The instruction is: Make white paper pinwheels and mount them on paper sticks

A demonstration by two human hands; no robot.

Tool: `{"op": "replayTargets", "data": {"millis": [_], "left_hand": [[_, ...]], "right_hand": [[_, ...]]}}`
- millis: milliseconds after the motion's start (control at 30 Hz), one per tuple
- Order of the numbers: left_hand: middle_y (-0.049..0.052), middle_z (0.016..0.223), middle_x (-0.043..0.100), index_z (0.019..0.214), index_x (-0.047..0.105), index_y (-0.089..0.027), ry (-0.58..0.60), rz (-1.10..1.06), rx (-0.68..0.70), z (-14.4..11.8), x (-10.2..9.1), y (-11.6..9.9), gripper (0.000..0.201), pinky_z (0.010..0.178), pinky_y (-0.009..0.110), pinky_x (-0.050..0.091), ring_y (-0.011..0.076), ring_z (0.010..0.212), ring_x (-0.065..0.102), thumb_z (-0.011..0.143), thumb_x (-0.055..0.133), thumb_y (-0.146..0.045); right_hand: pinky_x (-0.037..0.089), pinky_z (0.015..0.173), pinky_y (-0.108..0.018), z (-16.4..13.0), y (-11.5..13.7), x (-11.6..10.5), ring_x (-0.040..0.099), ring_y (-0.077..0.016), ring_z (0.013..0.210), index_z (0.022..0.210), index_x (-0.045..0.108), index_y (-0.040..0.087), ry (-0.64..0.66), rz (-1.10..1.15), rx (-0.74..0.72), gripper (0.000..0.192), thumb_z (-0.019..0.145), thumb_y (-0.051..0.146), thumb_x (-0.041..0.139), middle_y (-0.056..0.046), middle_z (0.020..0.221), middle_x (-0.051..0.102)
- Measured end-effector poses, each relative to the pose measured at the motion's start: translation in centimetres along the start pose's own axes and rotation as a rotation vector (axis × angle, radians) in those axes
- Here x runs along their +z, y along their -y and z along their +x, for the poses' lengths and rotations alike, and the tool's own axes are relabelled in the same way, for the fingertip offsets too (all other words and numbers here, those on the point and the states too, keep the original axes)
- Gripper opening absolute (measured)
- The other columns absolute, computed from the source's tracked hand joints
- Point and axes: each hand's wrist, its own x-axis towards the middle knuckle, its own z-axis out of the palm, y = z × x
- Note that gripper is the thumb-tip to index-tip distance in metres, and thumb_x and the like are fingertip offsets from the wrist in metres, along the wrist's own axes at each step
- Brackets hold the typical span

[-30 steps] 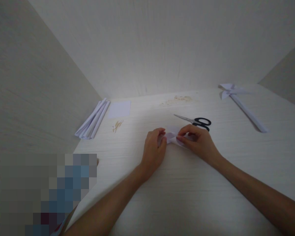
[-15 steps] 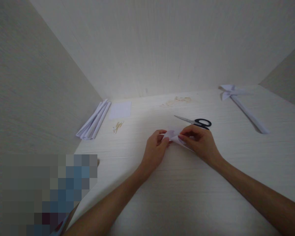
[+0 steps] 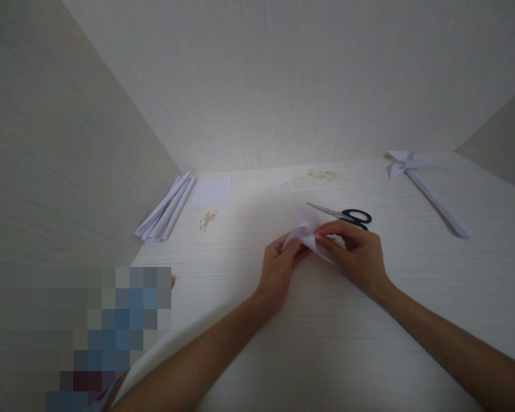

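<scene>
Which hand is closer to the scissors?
The right hand. It is just in front of the scissors, close to their black handles. The left hand is farther away, to the left of the scissors and nearer the person.

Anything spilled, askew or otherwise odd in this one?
Yes, mildly: pale scraps, too blurred to identify, lie scattered on the table near the back wall, untidy compared with the bundled paper tubes. A pixelated block hides part of the lower left. No clear damage shows.
</scene>
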Motion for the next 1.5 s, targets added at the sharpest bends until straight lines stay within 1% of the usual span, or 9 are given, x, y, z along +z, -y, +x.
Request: {"op": "replayTargets", "data": {"millis": [100, 200, 367, 567, 733, 1000, 1200, 1367, 1500], "left_hand": [[0.006, 0.099, 0.065, 0.098, 0.063, -0.015, 0.001, 0.121, 0.115, -0.31, -0.14, 0.59, 0.027, 0.086, 0.029, 0.046, 0.0153, 0.093, 0.059, 0.076, 0.050, -0.024], [0.003, 0.107, 0.062, 0.104, 0.061, -0.020, -0.010, 0.194, 0.191, -0.53, -0.36, 0.77, 0.029, 0.084, 0.028, 0.047, 0.0147, 0.095, 0.058, 0.079, 0.048, -0.024], [0.002, 0.107, 0.063, 0.102, 0.062, -0.021, -0.028, 0.248, 0.279, -0.67, -0.44, 0.54, 0.027, 0.083, 0.027, 0.047, 0.0150, 0.094, 0.058, 0.079, 0.048, -0.022], [0.002, 0.108, 0.062, 0.103, 0.061, -0.022, -0.038, 0.278, 0.331, -0.77, -0.33, 0.43, 0.028, 0.083, 0.026, 0.046, 0.0145, 0.094, 0.058, 0.079, 0.047, -0.022], [0.003, 0.107, 0.062, 0.102, 0.062, -0.020, -0.037, 0.280, 0.359, -0.71, -0.41, 0.41, 0.027, 0.085, 0.029, 0.045, 0.0160, 0.095, 0.057, 0.080, 0.048, -0.023], [0.005, 0.105, 0.063, 0.101, 0.062, -0.019, -0.035, 0.273, 0.350, -0.39, -0.67, 0.63, 0.027, 0.084, 0.029, 0.045, 0.0166, 0.094, 0.057, 0.079, 0.048, -0.026], [0.004, 0.093, 0.067, 0.093, 0.066, -0.018, -0.075, 0.171, 0.269, -0.14, -0.48, 0.30, 0.024, 0.079, 0.027, 0.046, 0.0159, 0.086, 0.060, 0.077, 0.051, -0.027], [0.003, 0.082, 0.068, 0.083, 0.066, -0.017, -0.060, 0.048, 0.221, 0.04, -0.41, 0.19, 0.018, 0.073, 0.025, 0.047, 0.0134, 0.076, 0.061, 0.074, 0.053, -0.023], [0.002, 0.080, 0.067, 0.084, 0.065, -0.016, -0.054, 0.054, 0.221, -0.06, -0.45, 0.11, 0.016, 0.071, 0.022, 0.046, 0.0115, 0.076, 0.060, 0.070, 0.057, -0.020]], "right_hand": [[0.047, 0.074, -0.034, -0.05, 0.00, 0.06, 0.059, -0.0184, 0.076, 0.072, 0.064, 0.022, -0.033, 0.001, -0.014, 0.004, 0.069, 0.019, 0.062, -0.003, 0.077, 0.065], [0.046, 0.072, -0.034, 0.01, 0.10, 0.07, 0.059, -0.0178, 0.076, 0.071, 0.065, 0.023, -0.062, -0.021, -0.063, 0.005, 0.069, 0.018, 0.063, -0.002, 0.077, 0.064], [0.046, 0.063, -0.030, 0.16, 0.05, -0.02, 0.057, -0.0153, 0.070, 0.069, 0.066, 0.023, -0.105, -0.032, -0.152, 0.009, 0.067, 0.015, 0.065, -0.001, 0.072, 0.062], [0.047, 0.063, -0.029, 0.11, 0.11, 0.06, 0.057, -0.0144, 0.070, 0.071, 0.066, 0.023, -0.071, 0.048, -0.158, 0.014, 0.067, 0.010, 0.063, 0.000, 0.072, 0.064], [0.048, 0.064, -0.030, -0.02, 0.19, 0.13, 0.058, -0.0151, 0.070, 0.070, 0.065, 0.023, -0.062, 0.079, -0.143, 0.013, 0.067, 0.010, 0.064, -0.001, 0.072, 0.064], [0.049, 0.058, -0.028, -0.14, 0.39, 0.14, 0.058, -0.0145, 0.065, 0.071, 0.065, 0.022, -0.052, 0.066, -0.101, 0.008, 0.066, 0.016, 0.065, -0.001, 0.070, 0.065], [0.049, 0.060, -0.028, -0.36, 0.07, 0.14, 0.059, -0.0149, 0.068, 0.071, 0.065, 0.023, -0.024, 0.060, -0.135, 0.011, 0.066, 0.014, 0.066, -0.001, 0.071, 0.065], [0.049, 0.062, -0.030, -0.60, -0.04, 0.18, 0.059, -0.0152, 0.070, 0.074, 0.067, 0.024, 0.005, 0.050, -0.171, 0.015, 0.066, 0.012, 0.066, -0.001, 0.075, 0.065], [0.048, 0.059, -0.029, -0.65, 0.09, 0.26, 0.059, -0.0149, 0.068, 0.074, 0.067, 0.025, 0.007, 0.042, -0.190, 0.014, 0.067, 0.012, 0.066, -0.001, 0.074, 0.064]]}}
